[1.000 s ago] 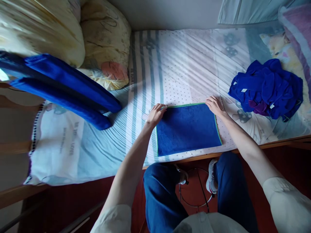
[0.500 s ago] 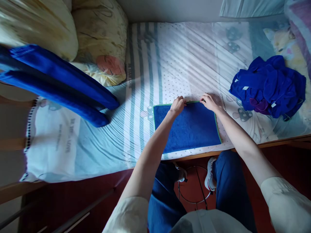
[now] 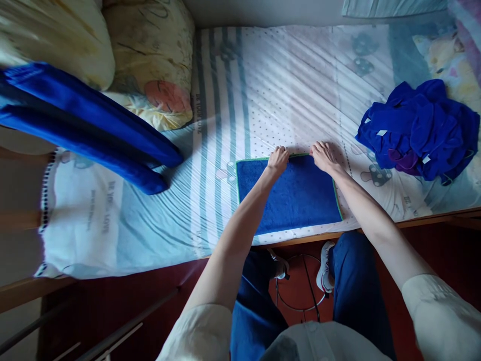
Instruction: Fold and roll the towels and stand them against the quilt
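Note:
A blue towel with a green hem (image 3: 296, 195) lies flat on the bed near its front edge. My left hand (image 3: 278, 158) rests curled on the towel's far edge, left of the middle, fingers pinched at the hem. Just right of it, my right hand (image 3: 322, 155) presses on the same far edge, its fingers bent down onto the cloth. Both hands sit close together, a small gap between them.
A heap of crumpled blue cloths (image 3: 419, 130) lies at the right of the bed. Folded blue towels (image 3: 86, 128) are stacked at the left beside yellow pillows (image 3: 150, 60). The wooden bed rail (image 3: 432, 220) runs along the front; my legs and shoes are below.
My left hand slid right from the towel's far left corner toward the middle of the far edge. My right hand shifted left from the far right corner, so both now meet.

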The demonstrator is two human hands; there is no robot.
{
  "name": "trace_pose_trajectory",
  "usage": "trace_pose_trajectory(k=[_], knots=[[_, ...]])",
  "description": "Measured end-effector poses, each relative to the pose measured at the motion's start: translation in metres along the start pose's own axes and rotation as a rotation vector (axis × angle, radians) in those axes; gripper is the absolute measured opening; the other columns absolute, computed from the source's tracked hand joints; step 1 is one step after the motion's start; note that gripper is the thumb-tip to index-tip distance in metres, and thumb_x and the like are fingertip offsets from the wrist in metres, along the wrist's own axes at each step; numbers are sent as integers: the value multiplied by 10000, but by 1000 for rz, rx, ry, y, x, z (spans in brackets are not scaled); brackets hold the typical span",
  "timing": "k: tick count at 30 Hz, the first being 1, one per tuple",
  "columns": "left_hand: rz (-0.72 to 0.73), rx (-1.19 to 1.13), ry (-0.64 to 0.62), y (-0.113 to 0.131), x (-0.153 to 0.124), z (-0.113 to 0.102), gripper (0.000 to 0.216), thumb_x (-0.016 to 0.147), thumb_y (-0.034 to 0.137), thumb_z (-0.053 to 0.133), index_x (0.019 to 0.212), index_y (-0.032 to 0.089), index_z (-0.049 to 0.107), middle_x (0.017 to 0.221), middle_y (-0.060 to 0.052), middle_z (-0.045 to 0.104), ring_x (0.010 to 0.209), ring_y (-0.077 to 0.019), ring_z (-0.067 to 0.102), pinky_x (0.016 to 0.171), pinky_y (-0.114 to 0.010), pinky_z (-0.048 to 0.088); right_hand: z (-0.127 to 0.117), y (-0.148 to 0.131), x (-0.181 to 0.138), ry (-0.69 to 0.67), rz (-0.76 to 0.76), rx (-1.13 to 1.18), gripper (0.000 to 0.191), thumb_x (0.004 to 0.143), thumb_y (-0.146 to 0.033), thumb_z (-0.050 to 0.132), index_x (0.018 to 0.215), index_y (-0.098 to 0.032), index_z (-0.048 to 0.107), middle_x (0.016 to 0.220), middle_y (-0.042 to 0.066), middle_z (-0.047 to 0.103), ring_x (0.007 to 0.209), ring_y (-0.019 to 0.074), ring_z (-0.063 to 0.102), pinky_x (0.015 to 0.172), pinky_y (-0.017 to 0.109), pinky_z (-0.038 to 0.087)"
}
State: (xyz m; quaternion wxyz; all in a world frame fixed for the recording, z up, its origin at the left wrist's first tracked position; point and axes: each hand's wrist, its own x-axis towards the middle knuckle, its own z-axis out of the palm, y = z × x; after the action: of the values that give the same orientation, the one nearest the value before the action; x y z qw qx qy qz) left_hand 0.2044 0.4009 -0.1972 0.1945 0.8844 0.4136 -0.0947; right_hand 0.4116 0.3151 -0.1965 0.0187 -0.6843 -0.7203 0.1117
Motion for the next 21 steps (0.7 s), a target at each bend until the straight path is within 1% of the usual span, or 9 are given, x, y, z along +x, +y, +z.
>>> trace_pose_trajectory(k=[4,8,10,15,18,21], knots=[[-8,-85,52,-5,9,13,269,987,278,522,1175,153,669,1165,-210,640,1177,-361,600,896,-437,562,3,2,-2,27,-13,44,308,1006,-141,385,1121,-114,670,1168,199,634,1177,342,535,1033,510,393],[72,-85,100,-6,15,21,264,967,256,510,1150,169,679,1072,-185,654,1149,-352,603,926,-453,559,7,3,-1,20,-7,49,324,997,-132,380,1149,-110,665,1190,207,631,1194,349,524,1054,526,371],[94,-57,108,-4,13,20,263,963,234,503,1142,163,683,1079,-185,652,1162,-351,590,929,-445,552,8,3,-1,24,-8,51,331,996,-127,375,1154,-99,664,1186,210,632,1196,349,523,1057,527,367],[69,31,78,5,-3,8,289,955,133,453,1127,117,684,1201,-232,613,1222,-382,547,903,-460,542,7,-2,-4,44,25,55,339,993,-112,354,1130,-92,664,1196,218,629,1199,356,520,1045,538,371],[51,28,64,12,-10,6,282,959,130,469,1158,110,668,1213,-230,621,1212,-379,561,938,-472,529,7,-5,-7,55,43,55,318,1002,-111,355,1103,-100,657,1186,212,628,1202,351,521,1033,531,384],[18,2,65,15,-10,9,277,962,162,510,1189,89,649,1213,-240,625,1204,-389,574,984,-493,504,8,-6,-9,79,42,68,303,1009,-128,364,1105,-111,652,1174,211,631,1198,352,519,1034,539,386]])
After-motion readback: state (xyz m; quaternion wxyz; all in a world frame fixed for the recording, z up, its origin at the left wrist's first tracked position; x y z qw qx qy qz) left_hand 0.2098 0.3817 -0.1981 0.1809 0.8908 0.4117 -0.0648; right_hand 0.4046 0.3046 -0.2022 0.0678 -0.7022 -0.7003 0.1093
